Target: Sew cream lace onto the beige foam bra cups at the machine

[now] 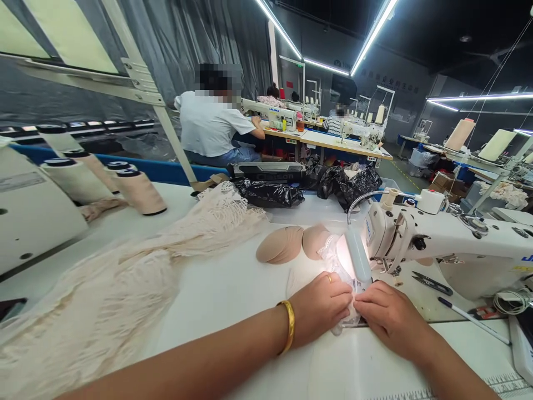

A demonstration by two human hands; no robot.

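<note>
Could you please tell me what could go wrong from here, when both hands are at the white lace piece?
The left hand and right hand are close to the sewing machine, so a finger might get hurt if it slips nearer. The white lace piece looks thin and soft, so it could pucker or shift. The snips lie beside the right hand and might snag fabric.

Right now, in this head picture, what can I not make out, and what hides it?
In the head view:
Lace cloth: the part under the left fingers and right fingers is hidden.
Ruler: partly behind the right forearm, cut off by the bottom edge.
Dark flat thing: cut off by the left edge.
</note>
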